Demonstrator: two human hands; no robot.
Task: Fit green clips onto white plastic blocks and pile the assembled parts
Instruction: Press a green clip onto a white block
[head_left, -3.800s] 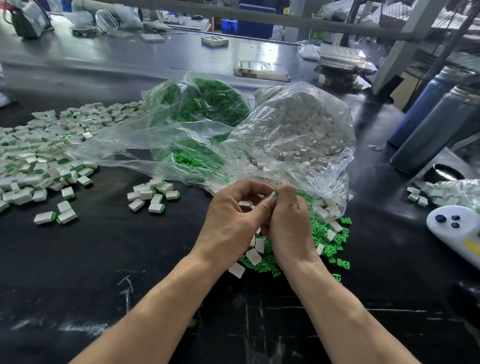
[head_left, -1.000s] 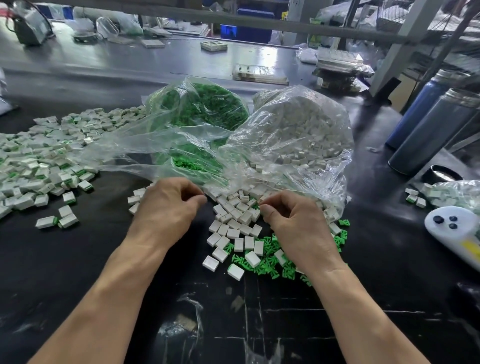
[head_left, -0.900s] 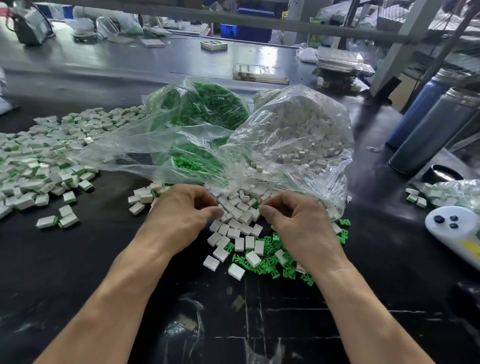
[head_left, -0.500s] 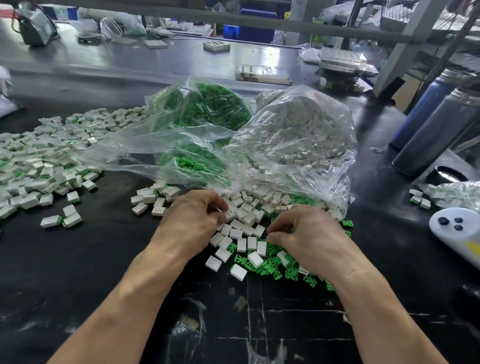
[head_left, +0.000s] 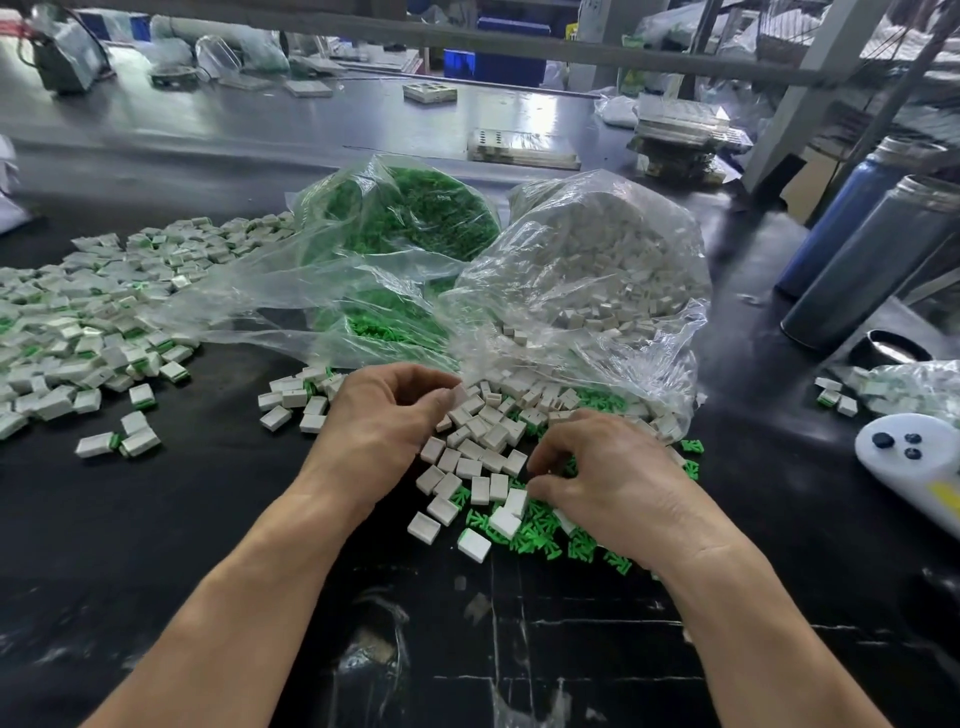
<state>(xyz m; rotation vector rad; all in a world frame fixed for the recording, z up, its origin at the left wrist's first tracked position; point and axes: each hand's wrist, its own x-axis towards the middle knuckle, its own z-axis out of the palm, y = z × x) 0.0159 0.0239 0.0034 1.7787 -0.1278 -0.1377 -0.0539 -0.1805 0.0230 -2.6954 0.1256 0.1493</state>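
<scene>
My black, scuffed tabletop (head_left: 156, 519) sits under metal racking in a cluttered workshop (two flasks (head_left: 872, 249) at right). Since a moment ago my right hand (head_left: 618, 483) has dropped onto the green clips (head_left: 540, 530), fingers curled, pinching there; my left hand (head_left: 384, 415) pinches a white block (head_left: 460, 396) beside the loose blocks (head_left: 483, 441).

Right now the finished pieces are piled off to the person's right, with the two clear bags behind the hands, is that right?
Not quite. The head view shows the big pile of finished pieces off to the person's left, not right. The two clear bags do sit behind the hands.
</scene>
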